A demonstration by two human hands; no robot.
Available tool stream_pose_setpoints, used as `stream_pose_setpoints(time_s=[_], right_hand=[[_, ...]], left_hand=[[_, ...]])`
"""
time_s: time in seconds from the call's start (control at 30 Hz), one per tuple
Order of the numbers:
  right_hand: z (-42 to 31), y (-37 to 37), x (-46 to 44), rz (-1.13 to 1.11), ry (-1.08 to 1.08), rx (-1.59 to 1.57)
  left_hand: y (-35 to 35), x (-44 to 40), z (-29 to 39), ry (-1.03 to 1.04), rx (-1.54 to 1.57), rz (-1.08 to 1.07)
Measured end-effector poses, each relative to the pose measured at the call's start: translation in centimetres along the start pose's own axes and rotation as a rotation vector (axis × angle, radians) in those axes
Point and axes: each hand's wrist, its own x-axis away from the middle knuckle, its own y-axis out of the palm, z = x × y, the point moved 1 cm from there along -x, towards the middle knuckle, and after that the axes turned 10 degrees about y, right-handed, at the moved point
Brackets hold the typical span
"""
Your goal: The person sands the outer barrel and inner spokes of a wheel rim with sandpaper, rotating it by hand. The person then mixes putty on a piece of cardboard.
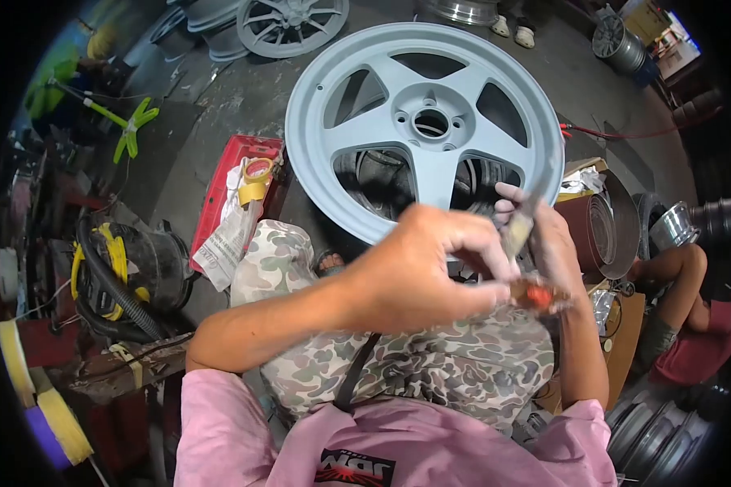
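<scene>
My left hand point(443, 272) reaches across in front of me, thumb and fingers closed at the edge of a small brownish piece with an orange-red lump of paste point(538, 295) on it. Beside it is my right hand point(556, 243), smeared by motion, some fingers stretched toward the wheel. A narrow, pale spatula-like tool point(517, 234) slants between the hands, apparently in the right one; its exact kind is blurred. Just beyond both hands lies a large light-grey five-spoke wheel rim point(455, 161), propped on what looks like a dark tyre point(382, 183).
To the left, a red tray point(217, 191) holds yellow tape rolls point(253, 191). A black vacuum with a hose point(118, 276) stands farther left. At right are a brown sandpaper roll point(590, 231) and another person's bent leg point(682, 276). More rims point(292, 24) lie at the back.
</scene>
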Motion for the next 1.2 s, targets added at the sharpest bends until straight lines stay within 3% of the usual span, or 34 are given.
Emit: stream_pose_setpoints(time_s=[0.07,0.1,0.13,0.17,0.2,0.27,0.43,0.73,0.8,0.97,1.2], right_hand=[[0.3,-0.6,-2.4,0.078,-0.373,0.780],[1.3,0.5,-2.8,0.141,-0.372,0.816],[0.3,2.9,-3.9,0.205,-0.150,0.951],[2.1,3.7,-5.3,0.307,-0.202,1.072],[1.0,5.3,-5.9,0.175,0.062,1.059],[2.5,7.6,-7.7,0.229,0.084,1.060],[3.4,10.0,-6.2,0.359,0.105,1.104],[12.1,10.3,-0.1,0.321,0.052,0.956],[13.5,10.3,0.5,0.308,0.069,0.950],[13.9,10.5,0.5,0.292,0.210,0.914],[14.7,10.1,1.1,0.282,0.059,0.893]], left_hand=[[-2.3,-0.3,-0.1,0.095,-0.101,0.121],[-3.9,-0.4,0.5,0.091,-0.155,0.196],[-5.6,-0.8,0.9,0.104,-0.165,0.290],[-6.9,-1.0,1.6,0.094,-0.217,0.429],[-8.5,-1.2,1.6,0.178,-0.242,0.548],[-12.1,-1.2,1.5,0.301,-0.315,0.693],[-16.9,-0.3,-0.1,0.275,-0.208,0.910],[-18.6,0.7,0.3,0.361,-0.244,0.765],[-14.5,-0.8,2.7,0.253,-0.233,0.881],[-21.0,1.7,-1.4,0.181,-0.292,0.701],[-23.1,2.5,-2.2,0.067,-0.323,0.679]])
